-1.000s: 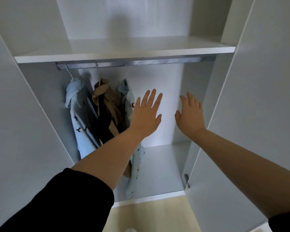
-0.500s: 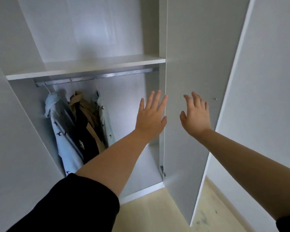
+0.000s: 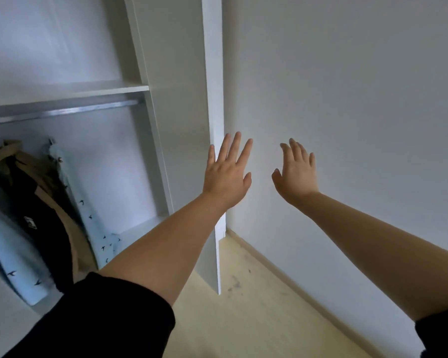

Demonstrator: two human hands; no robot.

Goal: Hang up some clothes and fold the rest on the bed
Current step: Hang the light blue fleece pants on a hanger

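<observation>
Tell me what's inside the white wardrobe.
On the grey metal rail hang two pale blue bird-print shirts and a tan-and-black garment between them. The left forearm hides part of its floor.

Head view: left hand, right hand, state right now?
Left hand: open, fingers spread, holding nothing.
Right hand: open, fingers straight, holding nothing.

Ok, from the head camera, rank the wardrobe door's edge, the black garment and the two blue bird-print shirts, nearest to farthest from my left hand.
1. Wardrobe door's edge, right beside the left hand.
2. Right-hand blue shirt, rightmost on the rail.
3. Black garment, between the two blue shirts.
4. Left-hand blue shirt, at the far left.
</observation>
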